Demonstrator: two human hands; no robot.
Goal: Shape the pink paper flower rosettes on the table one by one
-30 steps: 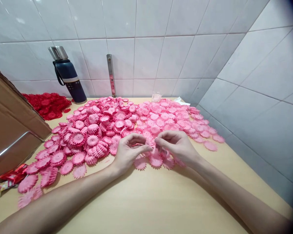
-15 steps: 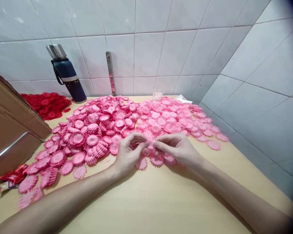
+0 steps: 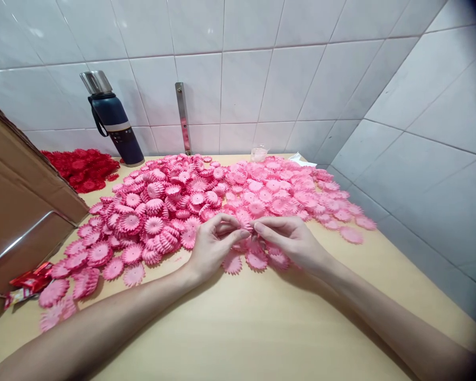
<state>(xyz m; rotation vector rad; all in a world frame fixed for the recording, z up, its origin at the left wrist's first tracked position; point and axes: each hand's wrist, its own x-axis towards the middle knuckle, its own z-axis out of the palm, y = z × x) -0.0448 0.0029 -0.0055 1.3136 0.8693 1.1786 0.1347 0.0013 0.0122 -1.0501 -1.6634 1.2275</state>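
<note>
My left hand [image 3: 213,244] pinches a pink scalloped flower disc [image 3: 244,221] between thumb and fingers, above the front of the pile. On the disc's right side, my right hand [image 3: 295,241] has thumb and forefinger closed at its edge; the exact grip is partly hidden. Under and behind both hands spreads a large heap of similar discs, darker pink and stacked on the left [image 3: 154,206], paler on the right [image 3: 277,185]. Several single discs [image 3: 256,259] lie on the table just below my fingers.
A cardboard box [image 3: 19,201] stands at the left, with red wrappers [image 3: 34,278] beside it. Behind are red discs [image 3: 79,169] and a dark blue flask [image 3: 117,127]. A small clear cup [image 3: 258,153] and white paper [image 3: 301,160] sit near the tiled wall [image 3: 246,95].
The view has shifted slightly, so things sit a little further right. The disc between my hands now shows more of its face. Both hands stay close together.
</note>
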